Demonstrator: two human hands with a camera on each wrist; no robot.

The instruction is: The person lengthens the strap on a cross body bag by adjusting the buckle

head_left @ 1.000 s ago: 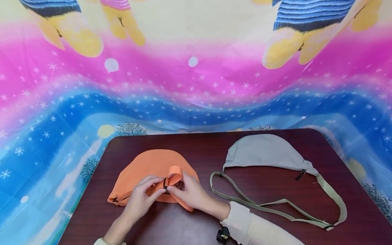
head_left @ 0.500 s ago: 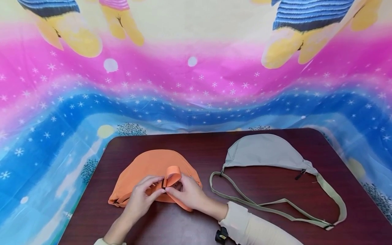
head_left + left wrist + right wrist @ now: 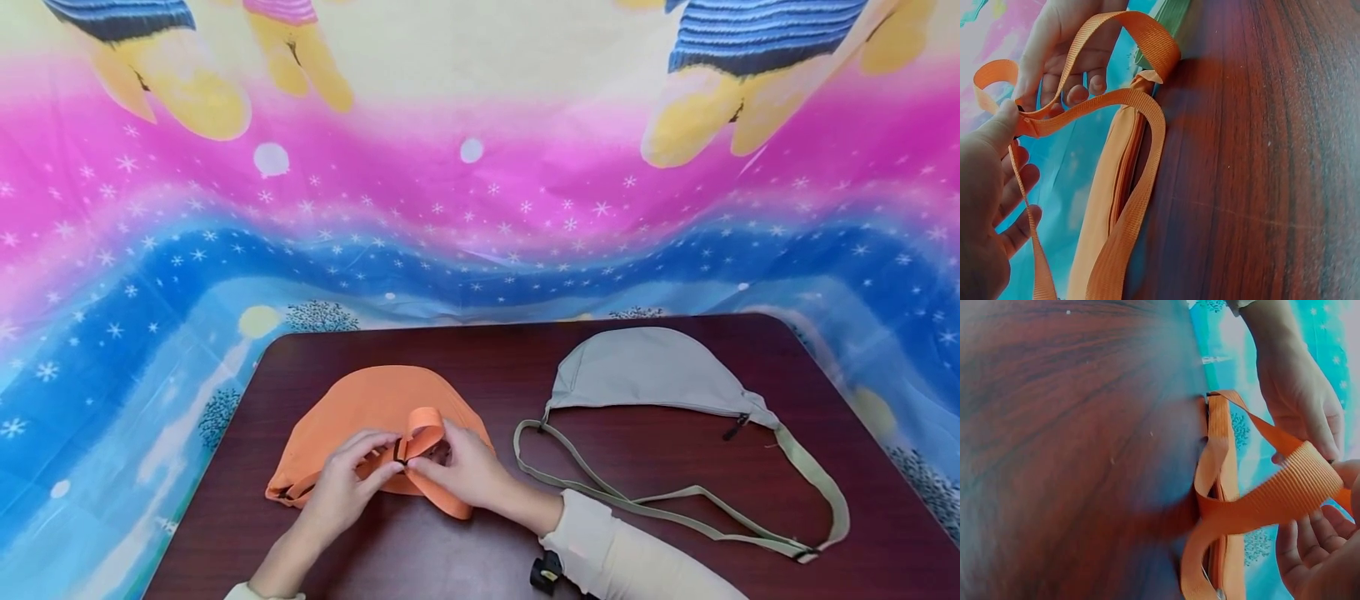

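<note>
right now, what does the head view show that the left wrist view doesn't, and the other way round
Only the head view shows the grey bag whole, the right sleeve and a black device below its cuff. Only the left wrist view shows several curled fingertips of the right hand. Both show the left hand, orange bag, orange strap and table.

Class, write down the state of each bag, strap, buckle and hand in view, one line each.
Orange bag: lying on the table, partly hidden
Orange strap: raised in loops
Black buckle: on the raised strap, threading unclear
Left hand: pinching the strap at the buckle
Right hand: holding the strap beside the buckle
Grey bag: lying flat
Olive strap: loose, crossing itself
</note>
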